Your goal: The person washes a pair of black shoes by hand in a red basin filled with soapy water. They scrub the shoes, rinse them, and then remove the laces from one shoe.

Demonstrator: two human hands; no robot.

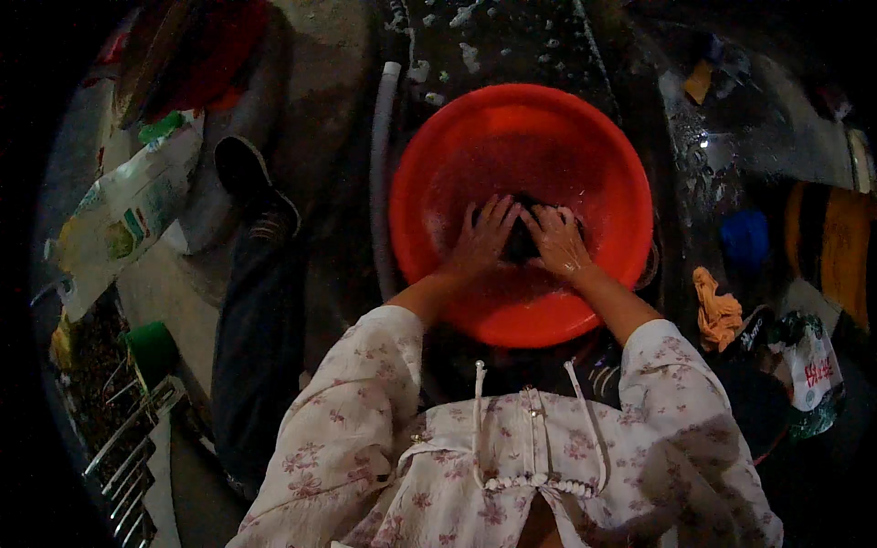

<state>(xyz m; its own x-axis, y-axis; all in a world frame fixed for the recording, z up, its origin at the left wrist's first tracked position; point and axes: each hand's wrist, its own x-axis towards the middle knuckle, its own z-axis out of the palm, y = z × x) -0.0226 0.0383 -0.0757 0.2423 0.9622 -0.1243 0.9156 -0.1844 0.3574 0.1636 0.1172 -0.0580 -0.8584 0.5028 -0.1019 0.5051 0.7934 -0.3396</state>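
In front of me on the ground is a round red plastic basin [521,329]. Both my hands are inside it, on a small black item [522,236] that may be cloth; its exact kind cannot be told. My left hand [488,229] presses on its left side, fingers pointing away from me and a little apart. From the right, my right hand [558,236] bears on the same item, its skin wet and its fingers bent. The fingertips of both hands nearly meet. The hands and the dim light hide much of the black item.
A grey hose [381,178] runs along the basin's left side. Left of it are a dark shoe [243,168], a large plastic bag [130,212] and a metal rack [130,472]. An orange cloth [716,312], a blue object [745,236] and a printed bag [812,370] lie at right.
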